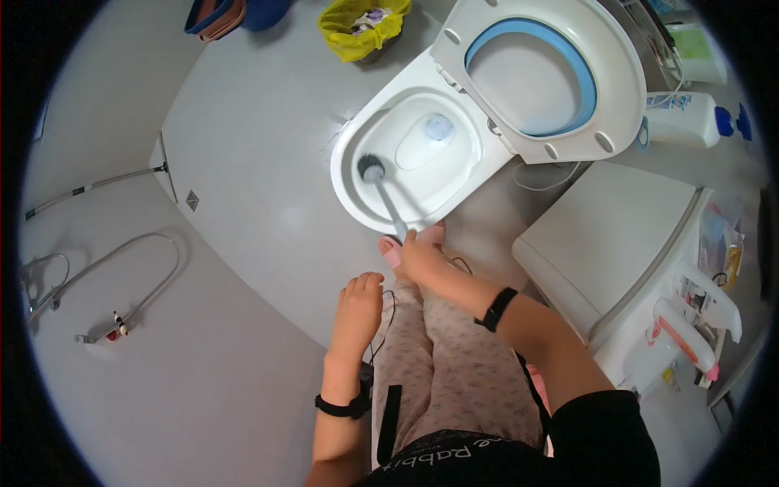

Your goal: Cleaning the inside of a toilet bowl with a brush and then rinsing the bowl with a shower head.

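My right hand grips the grey handle of a toilet brush in front of the toilet. The brush's dark bristle head touches the inner wall of the white toilet bowl, on its left side. Bluish-white foam or liquid lies at the bottom of the bowl. The toilet seat, with a blue inner edge, is raised against the lid. My left hand hangs beside my left thigh, back upward and fingers curled; its palm is hidden.
A bin with a yellow liner stands beyond the toilet. To the right are a white lidded cabinet or machine, a white bottle with a blue cap and spray bottles. A shower hose hangs on the left wall.
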The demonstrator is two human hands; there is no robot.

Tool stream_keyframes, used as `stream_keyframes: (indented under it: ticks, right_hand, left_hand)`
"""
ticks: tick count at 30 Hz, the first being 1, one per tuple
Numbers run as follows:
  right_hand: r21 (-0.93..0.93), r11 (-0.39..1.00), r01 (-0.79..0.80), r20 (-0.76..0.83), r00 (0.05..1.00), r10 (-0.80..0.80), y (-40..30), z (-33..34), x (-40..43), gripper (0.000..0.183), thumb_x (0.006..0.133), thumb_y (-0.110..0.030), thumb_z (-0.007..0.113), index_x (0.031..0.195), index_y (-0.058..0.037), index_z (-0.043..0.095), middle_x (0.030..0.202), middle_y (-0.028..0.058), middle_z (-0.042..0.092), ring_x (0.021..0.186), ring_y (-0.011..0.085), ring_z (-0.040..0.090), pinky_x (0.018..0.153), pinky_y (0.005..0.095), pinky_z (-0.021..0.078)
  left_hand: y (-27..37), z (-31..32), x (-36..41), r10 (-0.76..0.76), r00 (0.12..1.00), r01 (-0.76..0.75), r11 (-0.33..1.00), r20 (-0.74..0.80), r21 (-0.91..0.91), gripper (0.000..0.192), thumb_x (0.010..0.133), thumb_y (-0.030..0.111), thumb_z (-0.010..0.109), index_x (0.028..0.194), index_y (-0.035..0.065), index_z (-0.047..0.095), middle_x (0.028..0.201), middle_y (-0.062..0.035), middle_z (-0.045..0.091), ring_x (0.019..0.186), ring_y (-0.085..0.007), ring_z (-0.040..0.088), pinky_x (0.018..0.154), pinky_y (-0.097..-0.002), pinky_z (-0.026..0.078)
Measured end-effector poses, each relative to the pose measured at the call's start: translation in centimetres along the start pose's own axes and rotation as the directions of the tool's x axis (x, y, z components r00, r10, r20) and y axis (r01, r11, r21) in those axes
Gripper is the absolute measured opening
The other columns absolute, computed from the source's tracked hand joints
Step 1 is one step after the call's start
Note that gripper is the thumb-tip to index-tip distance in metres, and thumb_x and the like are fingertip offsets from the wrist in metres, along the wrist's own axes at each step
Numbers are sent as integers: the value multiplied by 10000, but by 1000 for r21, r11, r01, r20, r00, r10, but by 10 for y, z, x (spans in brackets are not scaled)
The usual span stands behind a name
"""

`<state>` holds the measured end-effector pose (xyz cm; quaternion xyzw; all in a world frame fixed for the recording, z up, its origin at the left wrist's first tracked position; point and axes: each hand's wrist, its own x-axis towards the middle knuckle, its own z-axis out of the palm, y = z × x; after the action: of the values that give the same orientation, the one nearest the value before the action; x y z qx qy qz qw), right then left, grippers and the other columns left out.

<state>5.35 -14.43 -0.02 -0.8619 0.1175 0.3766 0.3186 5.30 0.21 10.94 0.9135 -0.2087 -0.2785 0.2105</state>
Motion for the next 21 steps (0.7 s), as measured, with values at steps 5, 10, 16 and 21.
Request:
stream_keyframes:
  ticks: [5,10,16,21]
  right_hand:
    - [421,849,-320,-187,885,427,67,-15,99,339,780,-40,438,1055,148,374,957,317,552,907,395,572,787,419,474]
    - [108,932,-346,-121,926,358,145,-36,160,236,795,-87,474,956,56,572,895,210,616,795,309,621,670,370,507]
    - [-170,985,-39,-37,999,33,87,5,119,185,750,-71,471,796,63,588,860,248,596,855,355,598,708,412,479]
    - [88,954,-286,-47,955,291,103,9,38,409,771,-105,499,1095,111,373,925,296,561,897,391,576,741,434,473]
  left_hand:
    - [13,2,11,60,998,-61,998,12,13,162,791,31,473,949,23,508,925,-100,558,865,-270,529,732,-369,417]
    - [18,3,16,46,997,-46,999,54,0,165,794,30,466,953,23,510,936,-105,556,883,-275,522,744,-376,413]
    - [-9,-5,-3,-51,998,49,998,38,29,152,809,49,471,954,27,512,948,-100,560,895,-273,523,760,-377,411]
    - [8,-11,6,-9,999,9,1000,38,-12,153,806,45,476,954,33,512,953,-94,559,893,-274,522,758,-377,409]
